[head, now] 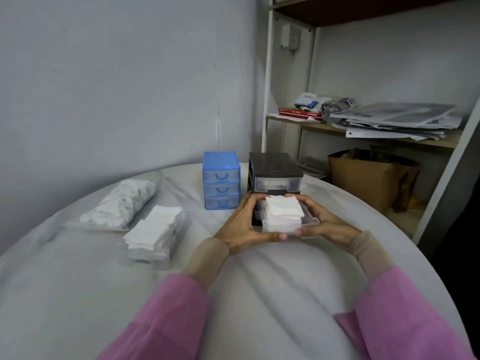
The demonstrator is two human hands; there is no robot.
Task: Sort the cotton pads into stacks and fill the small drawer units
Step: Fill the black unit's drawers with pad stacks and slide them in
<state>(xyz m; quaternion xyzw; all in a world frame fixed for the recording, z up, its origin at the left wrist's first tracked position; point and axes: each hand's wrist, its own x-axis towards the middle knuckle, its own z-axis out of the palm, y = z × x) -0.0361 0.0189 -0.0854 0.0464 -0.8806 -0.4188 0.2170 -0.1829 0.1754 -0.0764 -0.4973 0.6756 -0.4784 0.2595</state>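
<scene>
Pad-filled drawer point(309, 221), long axis toward wall

left sleeve point(166, 315): loose pink, lower left | right sleeve point(405, 315): loose pink, lower right | beige cuffs point(207, 261) under both, snug at the wrists | hands bare

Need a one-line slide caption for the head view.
Both hands, left hand and right hand, hold a clear drawer of cotton pads at the black unit.

Head camera, facing forward-down, close over table point(78, 294).
</scene>
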